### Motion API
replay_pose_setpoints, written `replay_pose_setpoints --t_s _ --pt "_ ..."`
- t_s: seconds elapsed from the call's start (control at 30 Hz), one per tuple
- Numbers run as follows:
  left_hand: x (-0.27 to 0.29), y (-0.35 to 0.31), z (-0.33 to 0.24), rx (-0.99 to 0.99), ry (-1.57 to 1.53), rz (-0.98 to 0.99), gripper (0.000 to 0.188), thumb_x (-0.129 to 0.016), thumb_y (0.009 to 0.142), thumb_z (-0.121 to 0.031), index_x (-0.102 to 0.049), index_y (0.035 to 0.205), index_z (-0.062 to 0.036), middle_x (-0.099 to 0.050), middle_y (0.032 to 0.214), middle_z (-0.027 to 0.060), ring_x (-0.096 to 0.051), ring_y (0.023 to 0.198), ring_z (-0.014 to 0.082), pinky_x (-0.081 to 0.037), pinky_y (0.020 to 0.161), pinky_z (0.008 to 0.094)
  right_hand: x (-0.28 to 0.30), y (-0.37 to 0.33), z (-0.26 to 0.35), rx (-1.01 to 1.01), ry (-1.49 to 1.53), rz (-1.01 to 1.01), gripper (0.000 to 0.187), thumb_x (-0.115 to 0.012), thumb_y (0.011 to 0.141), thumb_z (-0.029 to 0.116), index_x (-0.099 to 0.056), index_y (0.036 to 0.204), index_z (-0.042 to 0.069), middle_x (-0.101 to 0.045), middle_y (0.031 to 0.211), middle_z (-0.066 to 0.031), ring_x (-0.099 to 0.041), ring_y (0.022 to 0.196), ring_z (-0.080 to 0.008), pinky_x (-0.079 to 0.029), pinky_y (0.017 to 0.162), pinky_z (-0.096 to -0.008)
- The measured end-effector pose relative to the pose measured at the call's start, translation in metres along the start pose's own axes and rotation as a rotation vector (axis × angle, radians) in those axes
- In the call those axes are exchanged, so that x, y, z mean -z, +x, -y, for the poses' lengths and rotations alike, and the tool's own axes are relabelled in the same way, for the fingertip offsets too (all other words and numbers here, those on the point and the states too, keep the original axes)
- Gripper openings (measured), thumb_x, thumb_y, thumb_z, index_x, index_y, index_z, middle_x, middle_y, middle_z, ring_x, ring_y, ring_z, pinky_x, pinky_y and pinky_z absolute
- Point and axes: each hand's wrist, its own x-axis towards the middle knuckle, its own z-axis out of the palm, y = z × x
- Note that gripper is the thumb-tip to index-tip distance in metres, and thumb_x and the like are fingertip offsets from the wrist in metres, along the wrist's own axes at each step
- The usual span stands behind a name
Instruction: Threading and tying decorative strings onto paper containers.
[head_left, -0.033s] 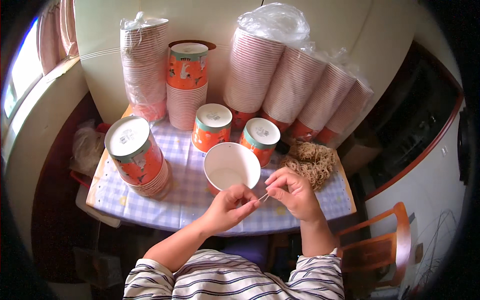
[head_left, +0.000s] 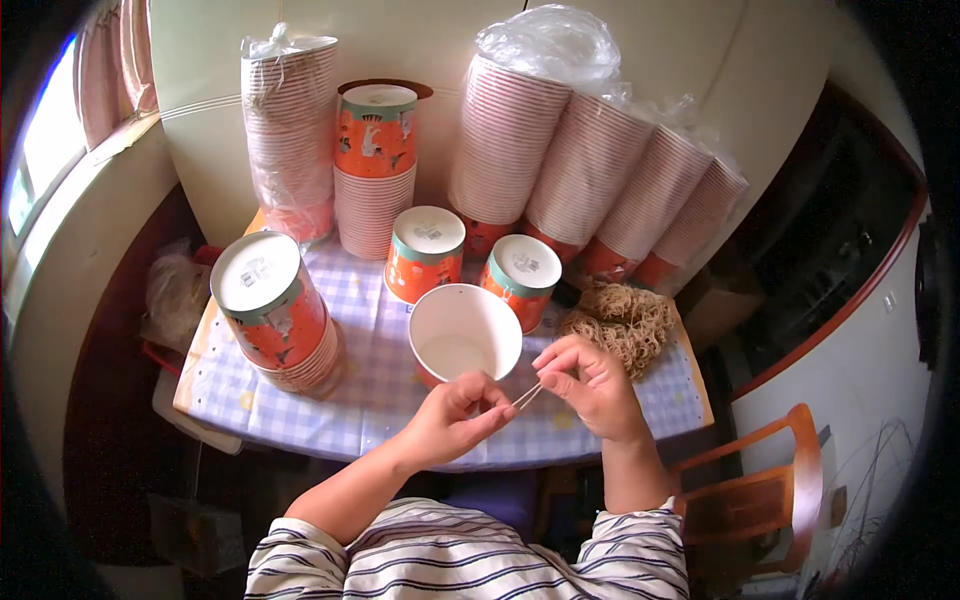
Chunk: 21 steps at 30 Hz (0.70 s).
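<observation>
A thin beige cord (head_left: pixel 527 396), doubled into two strands, is stretched between my hands above the table's front part. My left hand (head_left: pixel 455 418) pinches one end between thumb and fingers. The other end is in the closed fingertips of my right hand (head_left: pixel 594 392). Just beyond them, an orange paper bucket (head_left: pixel 465 325) stands upright with its white inside showing; it looks empty. To the right of it lies a tangled heap of tan cord (head_left: pixel 622 335).
Two upturned paper buckets (head_left: pixel 428 235) stand behind the upright one. An upturned stack (head_left: pixel 270 300) is at the left. Tall plastic-wrapped stacks (head_left: pixel 510 140) line the wall. The table has a checked cloth (head_left: pixel 385 405); a wooden chair (head_left: pixel 750 500) stands at the right.
My right hand has moved slightly up and to the right, away from my left hand. More of the doubled cord shows between them.
</observation>
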Motion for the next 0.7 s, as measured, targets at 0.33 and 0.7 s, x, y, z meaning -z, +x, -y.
replay_pose_setpoints --t_s 0.33,0.7 --pt "0.038 -0.065 0.040 0.314 -0.298 0.037 0.008 -0.060 0.089 -0.011 -0.060 0.088 -0.0029 -0.056 0.080 -0.0048 -0.045 0.066 0.0017 -0.035 0.057 0.0176 0.019 -0.011 -0.026 -0.146 0.272 -0.232 0.014 -0.060 0.089 0.015 -0.054 0.086 0.002 -0.064 0.081 -0.0096 -0.062 0.075 -0.0152 -0.049 0.075 -0.0286" --pt "0.047 -0.099 0.078 0.493 -0.463 -0.122 0.013 -0.059 0.089 -0.017 -0.061 0.089 -0.0043 -0.061 0.083 0.0012 -0.054 0.071 0.0075 -0.044 0.066 0.0207 0.025 -0.018 -0.052 -0.186 0.281 -0.343 0.013 -0.060 0.089 0.015 -0.056 0.087 0.003 -0.063 0.074 -0.0051 -0.061 0.068 -0.0133 -0.047 0.067 -0.0245"
